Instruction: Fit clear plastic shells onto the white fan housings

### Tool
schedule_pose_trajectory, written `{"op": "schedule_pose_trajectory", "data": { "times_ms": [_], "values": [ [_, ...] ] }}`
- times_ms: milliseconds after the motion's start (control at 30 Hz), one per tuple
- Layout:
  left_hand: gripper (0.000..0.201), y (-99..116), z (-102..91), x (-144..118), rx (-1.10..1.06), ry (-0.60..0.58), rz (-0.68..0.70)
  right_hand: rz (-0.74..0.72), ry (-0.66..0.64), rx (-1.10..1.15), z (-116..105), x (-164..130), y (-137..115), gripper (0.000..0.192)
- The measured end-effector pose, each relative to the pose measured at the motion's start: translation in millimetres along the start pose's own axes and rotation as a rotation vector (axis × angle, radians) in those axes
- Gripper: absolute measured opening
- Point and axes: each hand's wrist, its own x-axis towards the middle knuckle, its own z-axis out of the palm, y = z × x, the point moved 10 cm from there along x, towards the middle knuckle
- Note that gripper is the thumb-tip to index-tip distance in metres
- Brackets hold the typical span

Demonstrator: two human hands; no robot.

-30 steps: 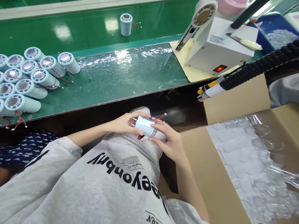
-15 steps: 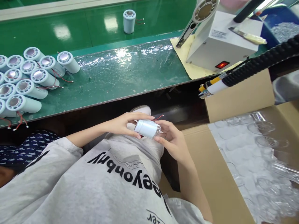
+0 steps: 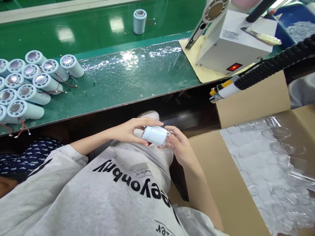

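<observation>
Above my lap I hold a light blue cylinder (image 3: 155,135) with a clear plastic cover around its right end. My left hand (image 3: 133,130) grips its left part, thumb below and fingers above. At the clear end, my right hand (image 3: 178,142) is closed with its fingertips on the cover. Red shows under the cylinder by my left thumb. On the green bench to the left stand several similar light blue cylinders (image 3: 46,82) with silver centres and thin red and dark wires. Another such cylinder (image 3: 139,23) stands on the green belt.
A white box-shaped device (image 3: 236,46) with a lit red switch sits on the bench (image 3: 137,75) at the right. A black corrugated hose (image 3: 270,65) crosses below it. An open cardboard box (image 3: 211,164) holds several clear plastic parts (image 3: 283,147). A blue bin (image 3: 283,29) stands behind.
My right fingers have closed in around the clear end of the cylinder, and the wire that stuck out there no longer shows. The cylinder on the belt has shifted slightly right.
</observation>
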Motion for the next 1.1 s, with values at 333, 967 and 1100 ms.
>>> {"op": "schedule_pose_trajectory", "data": {
  "times_ms": [333,967,1100],
  "values": [
    [0.074,-3,0.4,4,-0.056,-0.001,-0.030,0.202,-0.085,0.104,17,5,18,0.069],
    [0.069,-12,0.0,-3,-0.116,0.114,-0.249,-0.428,0.162,-0.514,-10,-15,-40,0.038],
    [0.072,-14,3.0,-3,-0.151,0.073,-0.270,-0.653,-0.011,-0.619,14,-24,-49,0.035]
  ]
}}
